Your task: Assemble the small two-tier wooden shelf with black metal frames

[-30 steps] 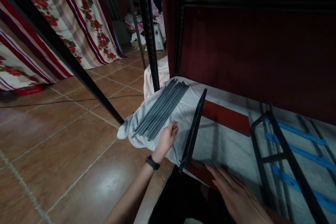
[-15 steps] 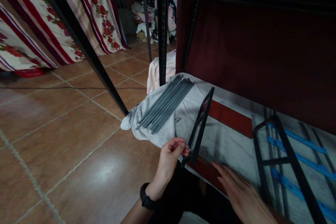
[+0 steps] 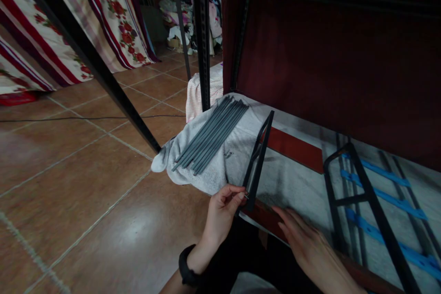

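A dark red panel (image 3: pixel 330 73) stood behind a pale grey surface (image 3: pixel 291 179), with a grey cloth (image 3: pixel 241 138) over its left end. The black right frame (image 3: pixel 382 220) stood by blue strips (image 3: pixel 365 226), the left frame (image 3: pixel 261 161) upright just beside the cloth. Grey rods (image 3: pixel 212 135) lay on the cloth. The right hand (image 3: pixel 310 248) extended its fingers loosely together over a red board (image 3: pixel 267 218), contact unclear. The left hand (image 3: pixel 222 213) pinched a tiny metal pin (image 3: pixel 246 196) between thumb and index finger at the left frame's near end.
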Demonstrator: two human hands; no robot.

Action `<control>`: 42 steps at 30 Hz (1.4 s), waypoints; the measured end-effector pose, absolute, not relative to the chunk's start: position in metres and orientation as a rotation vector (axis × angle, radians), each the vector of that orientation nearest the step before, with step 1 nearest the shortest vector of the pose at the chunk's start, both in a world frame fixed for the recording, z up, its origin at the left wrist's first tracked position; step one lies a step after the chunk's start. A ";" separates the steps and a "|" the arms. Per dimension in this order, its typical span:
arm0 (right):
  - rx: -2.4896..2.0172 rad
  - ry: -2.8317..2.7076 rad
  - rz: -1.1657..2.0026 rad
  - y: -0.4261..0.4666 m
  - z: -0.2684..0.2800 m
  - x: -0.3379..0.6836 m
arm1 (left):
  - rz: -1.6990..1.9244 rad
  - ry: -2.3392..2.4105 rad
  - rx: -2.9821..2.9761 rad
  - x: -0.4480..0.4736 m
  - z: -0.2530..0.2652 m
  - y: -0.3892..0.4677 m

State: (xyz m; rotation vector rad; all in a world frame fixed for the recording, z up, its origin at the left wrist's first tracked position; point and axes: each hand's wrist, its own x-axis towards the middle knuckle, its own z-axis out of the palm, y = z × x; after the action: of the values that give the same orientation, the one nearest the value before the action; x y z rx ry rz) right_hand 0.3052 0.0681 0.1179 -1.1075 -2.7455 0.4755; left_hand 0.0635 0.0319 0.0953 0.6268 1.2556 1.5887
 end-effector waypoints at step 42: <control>-0.975 -2.679 1.088 0.093 0.152 0.250 | 1.704 1.258 0.371 0.077 0.085 0.030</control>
State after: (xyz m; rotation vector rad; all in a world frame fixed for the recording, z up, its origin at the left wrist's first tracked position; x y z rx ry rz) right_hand 0.2503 0.0927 0.1517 -0.9751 -2.6790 1.0881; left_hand 0.0771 0.0300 0.0852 0.3708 1.2582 1.7044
